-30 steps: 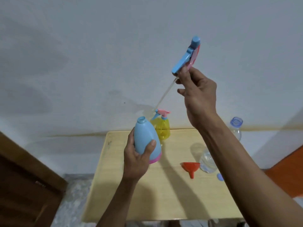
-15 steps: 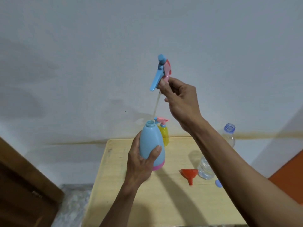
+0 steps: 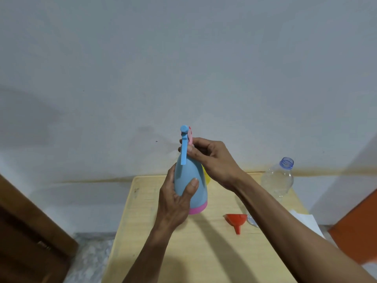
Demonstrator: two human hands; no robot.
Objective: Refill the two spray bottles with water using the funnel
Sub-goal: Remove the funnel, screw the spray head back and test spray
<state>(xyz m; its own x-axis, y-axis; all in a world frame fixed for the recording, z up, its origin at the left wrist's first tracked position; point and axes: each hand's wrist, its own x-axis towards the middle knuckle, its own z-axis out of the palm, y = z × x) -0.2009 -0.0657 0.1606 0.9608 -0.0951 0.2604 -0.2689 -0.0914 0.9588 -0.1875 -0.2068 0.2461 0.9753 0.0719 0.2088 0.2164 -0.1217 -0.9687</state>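
My left hand [image 3: 173,203] grips the blue spray bottle [image 3: 188,180] with its pink base, holding it upright above the wooden table [image 3: 183,252]. The blue-and-pink spray head [image 3: 185,144] sits on the bottle's neck, and my right hand [image 3: 210,158] pinches it at the collar. A sliver of the yellow spray bottle [image 3: 206,176] shows behind the blue one. The red funnel [image 3: 235,220] lies on its side on the table, right of the blue bottle. A clear water bottle [image 3: 278,180] with no cap stands at the back right.
The table stands against a white wall. A brown wooden door [image 3: 26,231] is at the lower left, an orange panel [image 3: 359,227] at the right, and white paper [image 3: 306,220] lies by the table's right edge. My right forearm crosses over the table's right side.
My right hand has brought the spray head down from high above; its tube has gone into the blue bottle and the head now sits on the neck. The left hand has kept hold of the bottle.
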